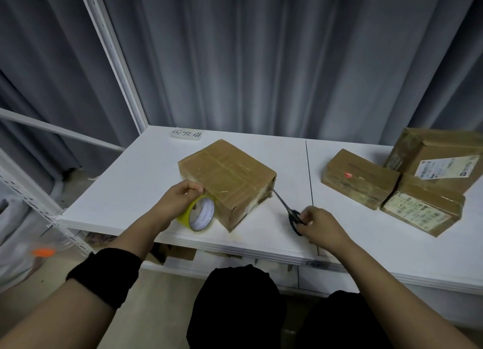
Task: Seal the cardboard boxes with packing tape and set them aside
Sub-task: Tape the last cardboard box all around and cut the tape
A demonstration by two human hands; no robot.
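Note:
A brown cardboard box (227, 177) covered in clear tape lies on the white table (130, 181), turned at an angle. My left hand (177, 199) grips a roll of packing tape (198, 214) with a yellow rim, held upright against the box's near left side. My right hand (324, 227) holds black scissors (288, 211) by the handles. Their closed blades point up and left to the box's right near corner.
Three more taped cardboard boxes (359, 178) with labels sit grouped at the table's right. A small paper note (187, 134) with writing lies at the back. A white shelf frame (115, 55) rises at the left. Grey curtains hang behind.

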